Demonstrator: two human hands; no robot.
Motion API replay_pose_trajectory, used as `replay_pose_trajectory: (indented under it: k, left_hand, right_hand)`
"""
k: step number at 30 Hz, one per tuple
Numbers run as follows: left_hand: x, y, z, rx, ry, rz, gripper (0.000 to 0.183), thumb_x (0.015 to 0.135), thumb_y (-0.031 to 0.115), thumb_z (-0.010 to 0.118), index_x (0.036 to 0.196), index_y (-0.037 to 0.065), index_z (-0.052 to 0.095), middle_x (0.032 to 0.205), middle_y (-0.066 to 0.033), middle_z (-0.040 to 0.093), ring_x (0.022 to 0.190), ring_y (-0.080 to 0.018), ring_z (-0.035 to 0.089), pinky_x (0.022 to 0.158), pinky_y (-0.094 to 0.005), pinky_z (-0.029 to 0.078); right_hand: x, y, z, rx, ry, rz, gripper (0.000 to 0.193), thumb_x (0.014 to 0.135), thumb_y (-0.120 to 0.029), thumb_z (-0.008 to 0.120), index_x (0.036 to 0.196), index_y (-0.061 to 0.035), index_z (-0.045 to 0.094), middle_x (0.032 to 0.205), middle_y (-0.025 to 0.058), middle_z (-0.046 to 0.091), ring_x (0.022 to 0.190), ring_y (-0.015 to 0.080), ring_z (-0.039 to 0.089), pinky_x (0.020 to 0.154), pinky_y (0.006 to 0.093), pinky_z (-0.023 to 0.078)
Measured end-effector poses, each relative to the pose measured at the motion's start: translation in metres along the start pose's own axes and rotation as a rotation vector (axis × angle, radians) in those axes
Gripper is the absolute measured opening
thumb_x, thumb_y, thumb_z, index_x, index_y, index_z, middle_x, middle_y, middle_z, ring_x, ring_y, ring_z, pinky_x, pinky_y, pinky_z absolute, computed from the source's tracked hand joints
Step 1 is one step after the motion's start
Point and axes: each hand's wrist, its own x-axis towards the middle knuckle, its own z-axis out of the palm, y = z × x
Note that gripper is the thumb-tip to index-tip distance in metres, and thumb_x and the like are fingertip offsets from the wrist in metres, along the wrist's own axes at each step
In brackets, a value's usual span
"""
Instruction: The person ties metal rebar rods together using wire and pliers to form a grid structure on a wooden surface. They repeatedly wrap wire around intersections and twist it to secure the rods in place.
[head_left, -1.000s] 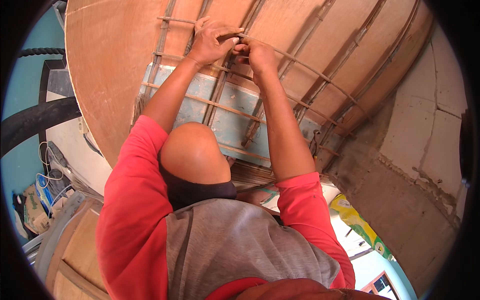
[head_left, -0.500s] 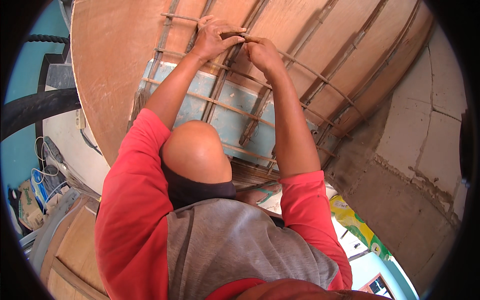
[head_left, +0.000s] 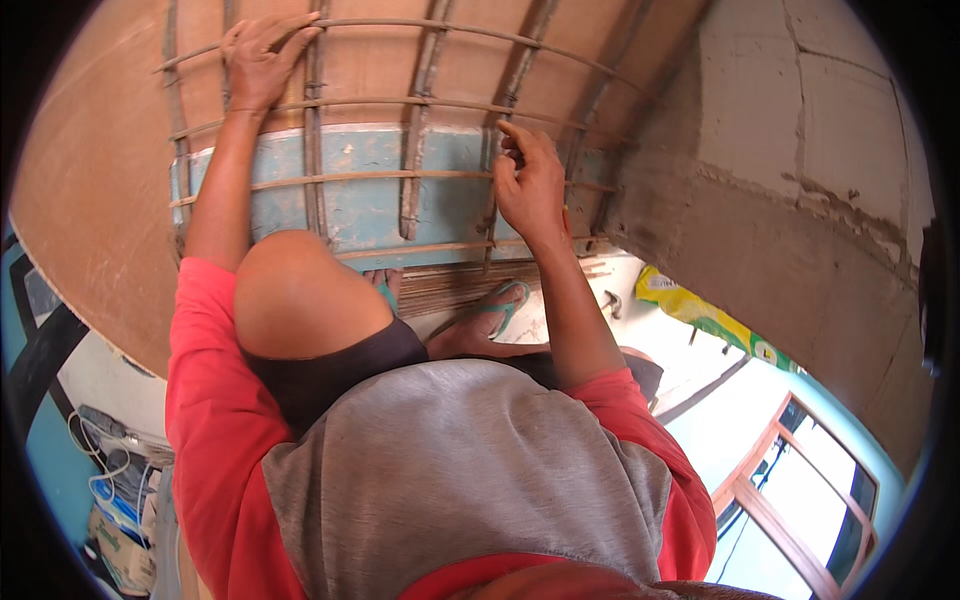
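Observation:
A lattice of thin wooden sticks [head_left: 470, 103], crossed and joined, stands against a brown wooden panel [head_left: 100, 140]. At the upper left, my left hand [head_left: 262, 65] pinches a horizontal stick [head_left: 380, 22] where it meets an upright stick [head_left: 313, 150]. My right hand [head_left: 532, 185] is raised in front of the lattice's right part. Its index finger points forward and the other fingers curl in. What those fingers hold, if anything, is hidden; a small orange sliver shows beside the wrist.
A pale blue board [head_left: 360, 150] lies behind the lower lattice. Bundled thin sticks [head_left: 440, 285] lie by my sandalled foot [head_left: 480, 325]. A hammer [head_left: 612, 303] and a yellow-green sack [head_left: 670, 290] are at right, beside a rough grey wall [head_left: 740, 230]. Cables [head_left: 100, 455] gather at left.
My view has shifted right. My right hand has left the stick joint and drawn back down and away from my left hand, which remains at the horizontal stick.

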Motion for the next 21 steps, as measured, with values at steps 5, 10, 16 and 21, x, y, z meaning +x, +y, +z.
replay_pose_trajectory:
  k: [5,10,16,21]
  left_hand:
    - [0.001,0.006,-0.004,0.084,-0.014,0.011,0.023,0.092,0.038,0.073,0.113,0.03,0.08,0.107,0.0055,0.077,0.103,-0.0141,0.069,0.104,-0.0359,0.038]
    - [-0.004,0.005,0.004,-0.02,0.055,-0.024,0.023,0.09,0.039,0.076,0.111,0.03,0.081,0.104,0.0046,0.077,0.101,-0.015,0.069,0.107,-0.0413,0.035]
    - [-0.005,0.006,0.01,-0.086,0.129,-0.06,0.022,0.089,0.045,0.075,0.104,0.03,0.081,0.1,0.0053,0.075,0.098,-0.014,0.067,0.11,-0.0437,0.033]
    - [-0.01,0.007,0.012,-0.078,0.153,-0.071,0.024,0.088,0.044,0.076,0.104,0.028,0.082,0.101,0.0062,0.076,0.103,-0.0135,0.067,0.111,-0.0431,0.031]
  right_hand:
    - [-0.101,0.086,-0.044,-0.649,0.011,0.262,0.068,0.084,-0.02,0.075,0.143,0.0026,0.047,0.127,0.0275,0.053,0.119,0.0446,0.052,0.103,0.0509,0.044]
    - [-0.129,0.125,-0.046,-0.515,-0.222,0.237,0.08,0.081,-0.025,0.082,0.146,0.0002,0.044,0.13,0.0273,0.059,0.123,0.0481,0.053,0.103,0.0544,0.045]
    - [-0.112,0.13,-0.057,-0.584,-0.326,0.186,0.04,0.091,-0.023,0.067,0.12,0.0043,0.058,0.105,0.03,0.066,0.1,0.0511,0.062,0.084,0.0583,0.05]
    - [-0.087,0.125,-0.085,0.279,-0.405,0.814,0.03,0.093,-0.016,0.066,0.119,-0.003,0.061,0.094,0.0097,0.067,0.072,0.0189,0.064,0.062,0.0335,0.052]
